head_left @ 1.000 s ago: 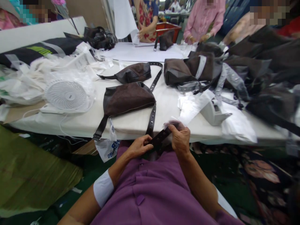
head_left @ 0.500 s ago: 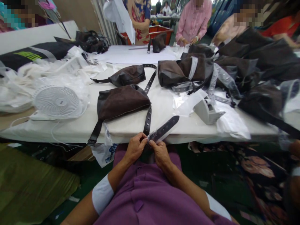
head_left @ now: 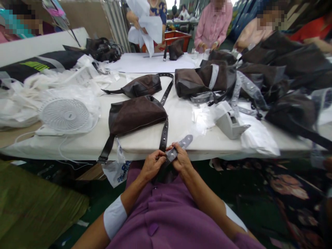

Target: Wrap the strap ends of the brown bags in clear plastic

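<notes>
1. On the table's (head_left: 145, 141) far left lay a heap of white wrapping (head_left: 31, 86), and just in front of it a round white fan (head_left: 64, 115) rested flat with its cord trailing to the table edge.
2. Right of the fan sat a brown bag (head_left: 135, 116), one strap hanging over the near edge beside a dangling plastic tag (head_left: 118, 166); a second, smaller bag (head_left: 141, 85) lay just behind it.
3. At the table's near edge, the left hand (head_left: 151, 166) was closed, its fingertips pinching the bag's studded strap (head_left: 164, 133) where it came down off the table.
4. Touching it on the right, the right hand (head_left: 181, 159) was also closed, thumb and fingers gripping the strap's end (head_left: 181, 144), which stuck up and to the right over the table edge; it looked wrapped in clear film, though blur made that hard to confirm.
5. Right of the hands stood a grey tape dispenser (head_left: 229, 124) among white paper scraps.
6. Behind and further right, more dark bags (head_left: 204, 77) were piled across the table.
7. Beyond the table's far side, other people stood; one held up white paper (head_left: 147, 29).
</notes>
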Demonstrator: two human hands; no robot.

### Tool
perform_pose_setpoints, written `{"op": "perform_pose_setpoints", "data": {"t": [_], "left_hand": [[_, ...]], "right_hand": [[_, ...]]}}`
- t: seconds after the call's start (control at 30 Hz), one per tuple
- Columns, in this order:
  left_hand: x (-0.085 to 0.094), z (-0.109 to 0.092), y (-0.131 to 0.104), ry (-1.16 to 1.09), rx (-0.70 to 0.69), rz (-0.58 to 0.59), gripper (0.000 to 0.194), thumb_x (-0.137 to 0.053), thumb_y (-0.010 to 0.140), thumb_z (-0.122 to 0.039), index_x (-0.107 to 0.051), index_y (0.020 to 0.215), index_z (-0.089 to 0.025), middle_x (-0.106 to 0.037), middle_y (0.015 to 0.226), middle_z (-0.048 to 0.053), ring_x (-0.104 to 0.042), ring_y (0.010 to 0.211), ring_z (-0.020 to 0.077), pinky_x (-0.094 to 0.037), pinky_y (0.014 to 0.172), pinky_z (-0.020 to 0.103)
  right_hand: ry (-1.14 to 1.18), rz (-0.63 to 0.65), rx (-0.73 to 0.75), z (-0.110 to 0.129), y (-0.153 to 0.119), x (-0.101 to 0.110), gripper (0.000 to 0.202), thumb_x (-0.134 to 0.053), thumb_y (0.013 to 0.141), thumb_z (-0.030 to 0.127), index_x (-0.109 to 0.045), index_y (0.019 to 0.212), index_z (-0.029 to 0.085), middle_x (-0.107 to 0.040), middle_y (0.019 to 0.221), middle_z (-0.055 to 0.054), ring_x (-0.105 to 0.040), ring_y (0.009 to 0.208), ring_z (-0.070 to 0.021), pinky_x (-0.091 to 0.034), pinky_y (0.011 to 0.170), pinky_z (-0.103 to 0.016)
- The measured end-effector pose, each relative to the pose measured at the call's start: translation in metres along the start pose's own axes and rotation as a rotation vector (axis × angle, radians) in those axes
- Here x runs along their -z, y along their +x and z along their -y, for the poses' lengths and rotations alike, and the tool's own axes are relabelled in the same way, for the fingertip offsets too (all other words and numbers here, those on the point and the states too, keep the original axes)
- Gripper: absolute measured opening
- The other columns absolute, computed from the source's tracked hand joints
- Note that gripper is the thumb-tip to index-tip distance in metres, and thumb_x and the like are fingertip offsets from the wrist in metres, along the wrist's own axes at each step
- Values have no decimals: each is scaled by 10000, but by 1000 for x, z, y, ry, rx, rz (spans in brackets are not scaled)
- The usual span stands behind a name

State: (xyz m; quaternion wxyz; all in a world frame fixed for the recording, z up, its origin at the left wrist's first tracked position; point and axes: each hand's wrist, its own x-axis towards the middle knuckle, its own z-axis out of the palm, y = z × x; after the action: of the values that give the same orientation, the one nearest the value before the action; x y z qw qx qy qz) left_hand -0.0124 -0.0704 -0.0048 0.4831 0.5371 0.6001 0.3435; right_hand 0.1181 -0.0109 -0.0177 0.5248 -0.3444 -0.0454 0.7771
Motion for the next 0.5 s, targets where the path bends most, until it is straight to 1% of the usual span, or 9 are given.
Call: {"op": "perform_pose_setpoints", "data": {"t": [0.07, 0.13, 0.17, 0.2, 0.27, 0.33, 0.4, 0.5], "left_hand": [[5, 6, -9, -70, 30, 157, 243, -519, 815, -346, -575, 950, -151, -629, 783, 24, -568, 684, 144, -427, 637, 244], [11, 13, -21, -102, 27, 326, 264, -523, 820, -382, -593, 876, -133, -630, 797, 47, -573, 739, 161, -433, 669, 251], [13, 15, -26, -127, 36, 377, 291, -520, 823, -410, -593, 823, -128, -620, 755, 46, -567, 713, 159, -430, 652, 250], [15, 17, -30, -163, 62, 390, 327, -507, 829, -443, -583, 784, -128, -597, 686, 33, -551, 652, 149, -420, 613, 245], [18, 16, -36, -219, 116, 322, 388, -484, 833, -507, -554, 740, -136, -524, 553, -7, -470, 501, 115, -368, 508, 228], [19, 7, -38, -225, 138, 229, 415, -486, 824, -540, -530, 702, -145, -464, 493, -33, -395, 431, 90, -313, 452, 216], [18, -6, -35, -204, 132, 184, 411, -510, 813, -537, -528, 685, -146, -444, 482, -40, -373, 420, 80, -295, 437, 207], [12, -25, -21, -175, 128, 151, 398, -506, 811, -525, -572, 744, -138, -444, 476, -41, -377, 400, 86, -304, 416, 207]], "right_hand": [[-43, 81, 113, 14, -4, -11, 222, -726, 703, 303, -551, 689, 167, -566, 565, 20, -587, 588, -122, -492, 579, -232], [-135, 171, 172, 35, -9, -21, 253, -723, 707, 351, -558, 687, 160, -572, 566, 7, -589, 594, -130, -477, 556, -228], [-186, 203, 190, 46, -12, -26, 267, -719, 709, 371, -561, 685, 157, -575, 563, 3, -587, 589, -133, -469, 542, -226], [-229, 223, 208, 56, -13, -30, 278, -714, 711, 388, -562, 686, 157, -578, 561, -1, -586, 583, -136, -463, 531, -227], [-269, 215, 247, 68, -16, -39, 291, -712, 705, 406, -561, 689, 158, -586, 564, -2, -584, 577, -139, -458, 528, -231], [-243, 159, 272, 68, -19, -44, 288, -715, 696, 401, -556, 682, 161, -593, 568, 0, -587, 584, -140, -463, 547, -236], [-184, 110, 240, 53, -24, -47, 275, -712, 693, 389, -554, 675, 165, -595, 566, 2, -591, 599, -139, -470, 576, -239], [-130, 108, 153, 15, -36, -47, 277, -701, 696, 399, -561, 662, 162, -604, 583, -8, -602, 643, -144, -479, 631, -247]]}}
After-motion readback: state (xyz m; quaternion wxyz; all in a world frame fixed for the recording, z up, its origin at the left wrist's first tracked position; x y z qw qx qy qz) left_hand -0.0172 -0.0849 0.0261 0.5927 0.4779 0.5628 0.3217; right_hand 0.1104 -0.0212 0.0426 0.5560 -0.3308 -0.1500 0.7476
